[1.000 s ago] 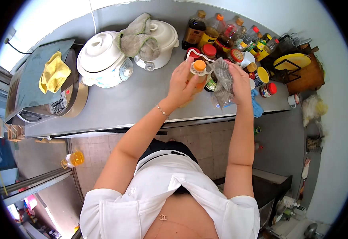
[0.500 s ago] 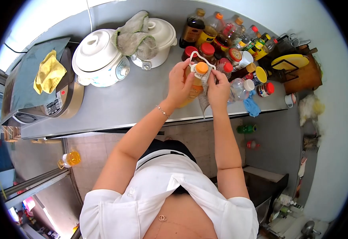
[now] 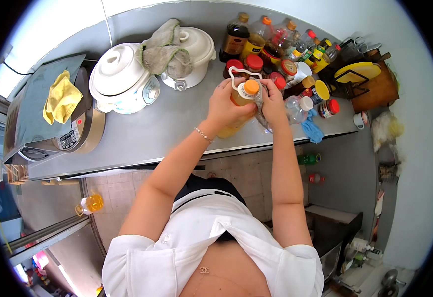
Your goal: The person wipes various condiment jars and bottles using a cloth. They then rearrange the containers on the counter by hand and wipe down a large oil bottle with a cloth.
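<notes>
A bottle with an orange cap and yellowish contents stands upright near the counter's front edge. My left hand wraps around its left side, just below the cap. In my right hand is a greyish cloth, pinched and pressed against the bottle's right side. A white loop handle rises behind the cap. The lower part of the bottle is partly hidden by my left hand and wrist.
Several sauce bottles and red-lidded jars crowd behind and right of my hands. A blue cloth hangs at the counter edge. Leftward are white pots and a rice cooker. An oil bottle lies on the floor.
The cloth, which hung down with a long edge visible, is now bunched in my right hand against the bottle. My left hand stays on the bottle. The view has shifted slightly.
</notes>
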### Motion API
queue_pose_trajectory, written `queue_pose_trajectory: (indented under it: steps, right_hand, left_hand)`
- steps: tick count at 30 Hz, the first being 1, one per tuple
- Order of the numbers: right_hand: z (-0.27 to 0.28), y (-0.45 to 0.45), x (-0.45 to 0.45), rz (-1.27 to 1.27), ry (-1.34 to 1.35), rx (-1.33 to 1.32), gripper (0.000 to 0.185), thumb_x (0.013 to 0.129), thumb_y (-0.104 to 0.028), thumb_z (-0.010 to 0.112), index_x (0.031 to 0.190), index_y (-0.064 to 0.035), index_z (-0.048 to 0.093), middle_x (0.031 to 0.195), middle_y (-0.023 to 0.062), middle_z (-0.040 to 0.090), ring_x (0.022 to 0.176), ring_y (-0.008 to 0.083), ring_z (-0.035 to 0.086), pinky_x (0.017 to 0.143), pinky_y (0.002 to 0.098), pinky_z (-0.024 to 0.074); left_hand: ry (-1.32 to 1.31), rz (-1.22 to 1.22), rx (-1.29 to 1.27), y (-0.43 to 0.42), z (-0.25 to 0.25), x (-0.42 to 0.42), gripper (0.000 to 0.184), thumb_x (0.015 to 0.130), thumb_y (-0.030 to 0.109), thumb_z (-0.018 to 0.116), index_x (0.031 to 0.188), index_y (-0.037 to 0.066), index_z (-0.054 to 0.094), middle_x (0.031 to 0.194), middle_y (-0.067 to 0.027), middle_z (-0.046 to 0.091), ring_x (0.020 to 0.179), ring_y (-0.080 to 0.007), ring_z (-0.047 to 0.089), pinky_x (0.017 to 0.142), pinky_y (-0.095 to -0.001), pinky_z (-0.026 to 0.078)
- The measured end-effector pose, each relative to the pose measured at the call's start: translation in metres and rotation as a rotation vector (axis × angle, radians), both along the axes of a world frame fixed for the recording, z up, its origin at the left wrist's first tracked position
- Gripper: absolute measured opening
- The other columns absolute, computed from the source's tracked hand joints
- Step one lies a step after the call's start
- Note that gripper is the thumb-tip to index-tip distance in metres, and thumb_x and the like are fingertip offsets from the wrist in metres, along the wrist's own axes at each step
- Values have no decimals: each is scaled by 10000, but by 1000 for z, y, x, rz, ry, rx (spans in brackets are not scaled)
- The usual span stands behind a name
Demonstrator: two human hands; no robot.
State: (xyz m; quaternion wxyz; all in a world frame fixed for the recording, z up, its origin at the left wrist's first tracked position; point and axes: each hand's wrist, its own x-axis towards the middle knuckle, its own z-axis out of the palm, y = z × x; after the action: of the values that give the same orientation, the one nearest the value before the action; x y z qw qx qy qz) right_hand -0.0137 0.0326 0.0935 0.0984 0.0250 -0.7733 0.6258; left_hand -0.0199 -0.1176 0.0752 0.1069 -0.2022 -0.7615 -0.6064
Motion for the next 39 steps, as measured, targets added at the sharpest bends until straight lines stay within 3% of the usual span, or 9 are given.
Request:
queue_pose_trajectory:
  steps: [6, 14, 21, 25, 28, 30, 33, 35, 39]
  right_hand:
    - [-14, -10, 27, -289, 208, 183, 164, 850, -113, 527, 957, 5, 565, 932, 117, 566, 912, 243, 540, 816, 317, 410]
    - [6, -1, 19, -312, 112, 207, 200, 811, -149, 585, 924, 14, 610, 851, 146, 627, 788, 259, 599, 730, 324, 447]
    - [12, 9, -19, -262, 20, 323, 219, 807, -197, 607, 904, -1, 622, 831, 127, 638, 755, 215, 607, 701, 306, 450]
    - [27, 14, -7, -375, 229, 12, 204, 805, -175, 627, 906, 2, 621, 816, 47, 627, 753, 117, 562, 685, 254, 441]
    - [30, 11, 21, -302, 228, -249, 193, 793, -151, 651, 911, -2, 618, 822, 6, 607, 756, 69, 528, 675, 218, 430]
    - [26, -1, 37, -182, 199, -318, 200, 783, -134, 664, 925, -4, 612, 826, -5, 600, 749, 52, 520, 667, 201, 423]
    - [14, -26, 43, -279, 119, 7, 285, 718, -192, 720, 876, -8, 571, 841, 40, 592, 745, 127, 544, 666, 252, 438]
    - [9, -44, 42, -476, 128, 269, 343, 685, -224, 742, 870, -16, 541, 843, 69, 582, 751, 176, 553, 675, 280, 445]
    - [0, -44, 35, -538, 170, 234, 419, 640, -246, 768, 882, -25, 506, 847, 100, 568, 766, 225, 555, 689, 311, 451]
  left_hand:
    - [121, 274, -55, 23, -5, 17, 639, 603, 227, 743, 1197, 136, 528, 1148, -126, 518, 1026, -283, 523, 872, -357, 431]
    - [162, 226, -42, 24, -6, 19, 599, 596, 214, 754, 1153, 128, 552, 1144, -114, 516, 1018, -280, 518, 867, -368, 428]
    - [151, 174, 21, 22, -6, 23, 626, 614, 246, 768, 1175, 114, 523, 1193, -142, 466, 1064, -296, 486, 898, -376, 405]
    - [274, 169, -59, 11, -18, 23, 693, 624, 330, 748, 1214, 74, 488, 1194, -164, 469, 1069, -320, 468, 928, -366, 365]
    - [-97, -24, 422, 3, -39, 7, 454, 798, 294, 598, 1172, 46, 527, 1138, -158, 506, 1051, -254, 492, 910, -319, 363]
    - [-552, -272, 808, -8, -24, -1, 337, 910, 273, 448, 1101, 22, 566, 1033, -111, 561, 962, -163, 529, 836, -291, 403]
    - [-700, -213, 671, -8, 17, -5, 346, 924, 278, 427, 1093, 6, 558, 995, -77, 574, 898, -127, 538, 780, -272, 418]
    - [-512, -113, 683, 7, 0, 2, 344, 932, 256, 408, 1099, -10, 547, 1005, -94, 579, 899, -149, 546, 784, -281, 422]
    - [-273, 13, 737, 27, -14, 25, 368, 940, 231, 347, 1152, -31, 496, 1013, -86, 574, 904, -127, 541, 794, -258, 433]
